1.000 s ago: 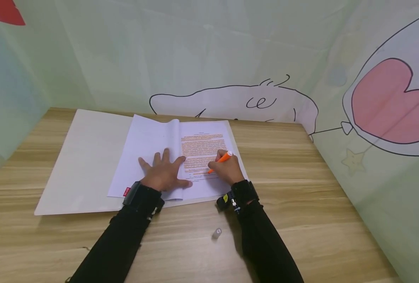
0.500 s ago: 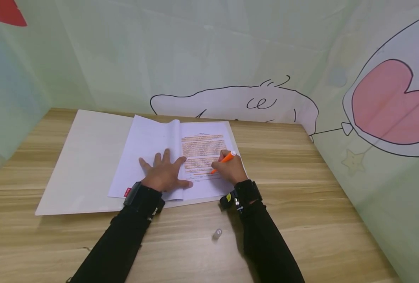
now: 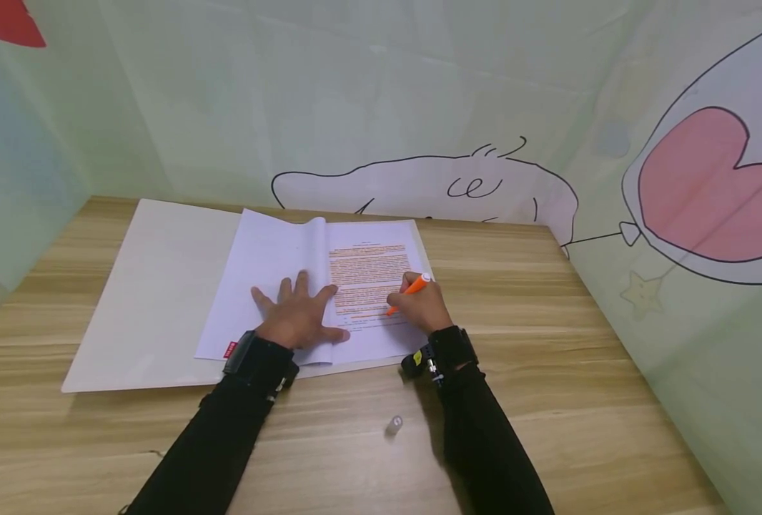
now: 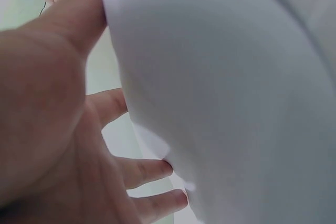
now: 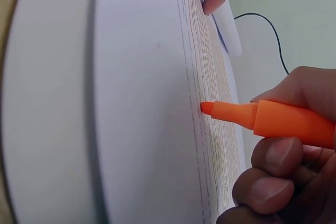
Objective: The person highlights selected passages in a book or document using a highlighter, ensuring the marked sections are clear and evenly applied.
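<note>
Between its fingers and thumb my right hand (image 3: 424,309) grips an orange highlighter (image 3: 416,284). In the right wrist view the highlighter's tip (image 5: 206,108) is at a line of print on the right-hand page (image 3: 371,343). Orange marking covers most of the printed lines above it. With fingers spread, my left hand (image 3: 296,318) rests on the turned-back left page (image 3: 268,243), its thumb reaching onto the right page. The left wrist view shows the palm (image 4: 52,145) and fingertips against the white paper (image 4: 226,87).
Under the pages lies a white folder (image 3: 143,300), opened flat on the wooden table (image 3: 329,458). A small greyish cap (image 3: 394,425) stands near the front, left of my right sleeve. Printed fabric walls (image 3: 355,93) enclose the back and sides.
My right hand and the highlighter have shifted slightly to the right along the lower printed lines. The left hand stays in place on the paper.
</note>
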Demonstrator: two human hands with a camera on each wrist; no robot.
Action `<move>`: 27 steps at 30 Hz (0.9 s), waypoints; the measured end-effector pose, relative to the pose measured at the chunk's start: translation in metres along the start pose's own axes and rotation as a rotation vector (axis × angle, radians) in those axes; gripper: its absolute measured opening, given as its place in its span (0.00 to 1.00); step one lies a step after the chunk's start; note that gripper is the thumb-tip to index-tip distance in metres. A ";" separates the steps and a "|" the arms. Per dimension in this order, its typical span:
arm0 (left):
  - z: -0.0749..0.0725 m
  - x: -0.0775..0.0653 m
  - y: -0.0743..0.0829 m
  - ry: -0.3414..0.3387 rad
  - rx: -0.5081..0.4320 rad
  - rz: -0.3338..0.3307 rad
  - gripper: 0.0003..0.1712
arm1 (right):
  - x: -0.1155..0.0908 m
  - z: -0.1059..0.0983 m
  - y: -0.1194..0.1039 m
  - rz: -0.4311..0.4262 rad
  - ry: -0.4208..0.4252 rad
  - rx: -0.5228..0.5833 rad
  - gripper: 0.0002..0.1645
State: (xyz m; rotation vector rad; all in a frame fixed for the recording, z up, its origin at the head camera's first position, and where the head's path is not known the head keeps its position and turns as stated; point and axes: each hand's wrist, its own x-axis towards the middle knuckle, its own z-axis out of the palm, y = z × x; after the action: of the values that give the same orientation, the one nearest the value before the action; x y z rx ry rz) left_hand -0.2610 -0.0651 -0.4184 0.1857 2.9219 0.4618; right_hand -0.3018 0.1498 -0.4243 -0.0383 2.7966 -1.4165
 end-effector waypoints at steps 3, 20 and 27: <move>0.000 0.000 0.000 -0.008 -0.004 -0.001 0.54 | 0.001 -0.001 0.001 0.005 0.003 -0.014 0.18; 0.000 0.000 0.000 -0.011 -0.022 0.000 0.54 | 0.004 -0.007 0.005 0.041 -0.005 -0.025 0.18; 0.001 0.001 0.000 -0.004 -0.016 0.002 0.54 | 0.005 -0.011 0.006 0.071 0.002 -0.025 0.18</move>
State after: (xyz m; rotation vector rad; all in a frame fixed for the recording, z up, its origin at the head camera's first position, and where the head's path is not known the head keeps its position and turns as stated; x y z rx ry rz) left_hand -0.2620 -0.0652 -0.4192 0.1865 2.9131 0.4850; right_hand -0.3072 0.1620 -0.4232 0.0621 2.7874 -1.3666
